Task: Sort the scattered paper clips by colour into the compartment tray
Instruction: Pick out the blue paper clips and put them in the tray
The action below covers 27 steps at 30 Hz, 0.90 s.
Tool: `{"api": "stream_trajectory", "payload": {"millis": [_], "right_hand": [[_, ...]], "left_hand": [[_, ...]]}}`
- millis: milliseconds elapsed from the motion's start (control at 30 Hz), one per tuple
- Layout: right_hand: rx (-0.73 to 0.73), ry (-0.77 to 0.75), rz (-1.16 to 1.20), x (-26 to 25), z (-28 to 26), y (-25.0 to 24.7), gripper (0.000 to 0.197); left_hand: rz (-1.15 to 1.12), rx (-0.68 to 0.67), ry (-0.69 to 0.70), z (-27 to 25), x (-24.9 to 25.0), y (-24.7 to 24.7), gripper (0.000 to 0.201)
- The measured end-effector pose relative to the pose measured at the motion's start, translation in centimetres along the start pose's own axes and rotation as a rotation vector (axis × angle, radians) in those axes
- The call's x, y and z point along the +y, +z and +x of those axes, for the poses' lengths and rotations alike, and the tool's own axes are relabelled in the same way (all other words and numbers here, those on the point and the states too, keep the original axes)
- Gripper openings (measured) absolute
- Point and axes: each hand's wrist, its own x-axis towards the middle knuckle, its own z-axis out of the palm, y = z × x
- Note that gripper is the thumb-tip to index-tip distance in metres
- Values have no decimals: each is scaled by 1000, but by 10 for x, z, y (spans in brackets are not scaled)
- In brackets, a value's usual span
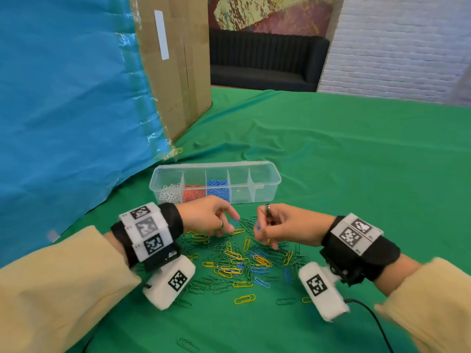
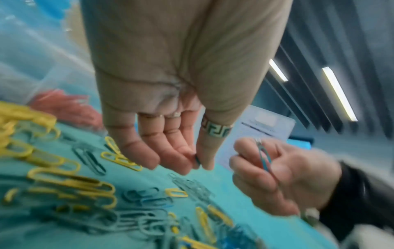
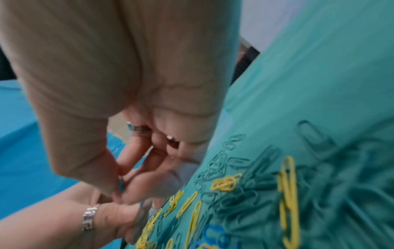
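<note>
A pile of green, yellow and blue paper clips [image 1: 242, 261] lies on the green cloth. Behind it stands the clear compartment tray [image 1: 265, 171] with white, red and blue clips in its three left sections. My left hand [image 1: 233, 224] hovers over the pile's far edge and pinches a blue clip [image 2: 197, 160] between thumb and forefinger. Close to its right, my right hand [image 1: 260, 230] holds blue clips [image 2: 264, 158] in its curled fingers; the right wrist view shows its thumb and fingertips pinching a blue clip [image 3: 121, 184].
A large cardboard box [image 1: 175, 72] and a blue sheet [image 1: 71, 110] stand at the left, close behind the tray. A few stray clips [image 1: 244, 299] lie near the table's front. A black cable [image 1: 374, 317] trails from the right wrist. Bare green cloth [image 1: 356, 174] extends to the right.
</note>
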Motion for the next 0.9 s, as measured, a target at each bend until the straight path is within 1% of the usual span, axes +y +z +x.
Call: {"api": "stream_trajectory", "payload": {"millis": [67,100,133,167,233,267,300,333,367,400,433,500,533,567,600,667,767,800,833,900], "right_hand": [[-10,-38,227,6,-8,1,22],[-17,-44,309,8,-11,1,19],[-32,-46,371,11,-13,1,20],[-50,-43,417,13,-13,0,25],[-77,-15,437,17,-13,-4,36],[-75,6,394,19,-13,-5,34],[-65,36,316,19,-13,-5,26],[-43,76,206,19,-13,-4,18],[-19,120,85,16,-14,-3,16],[2,154,-48,13,-14,-1,20],[12,177,-198,10,-13,1,25],[8,190,-497,6,-10,6,30],[-6,194,-620,5,-9,9,28],[-17,211,-711,4,-8,12,24],[-23,237,-779,3,-7,15,24],[-18,268,-873,2,-7,18,28],[8,252,-931,3,-8,16,22],[16,245,-938,3,-9,15,21],[27,236,-936,3,-9,14,22],[64,225,-919,4,-7,14,25]], "left_hand": [[-322,-41,-9,-7,-2,-2,15],[-472,-61,-21,-11,-2,-2,13],[-614,-78,-39,-13,-2,-3,15],[-749,-92,-63,-15,-3,-3,18],[-935,-119,-108,-16,-4,-2,23],[-976,-128,-122,-17,-3,-1,23],[-990,-123,-131,-17,-1,1,23],[-962,-103,-137,-17,1,3,22],[-881,-65,-128,-16,3,6,23],[-716,-22,-95,-15,4,10,24],[-463,7,-39,-16,6,14,23],[129,-13,105,-19,6,19,8],[339,-39,162,-20,5,20,6],[478,-54,184,-21,3,22,12],[552,-55,180,-22,1,23,15],[613,4,142,-23,-2,21,15],[650,83,50,-22,-12,15,14],[652,100,41,-23,-15,12,14],[638,112,54,-24,-16,11,14],[575,94,130,-29,-16,10,12]]}}
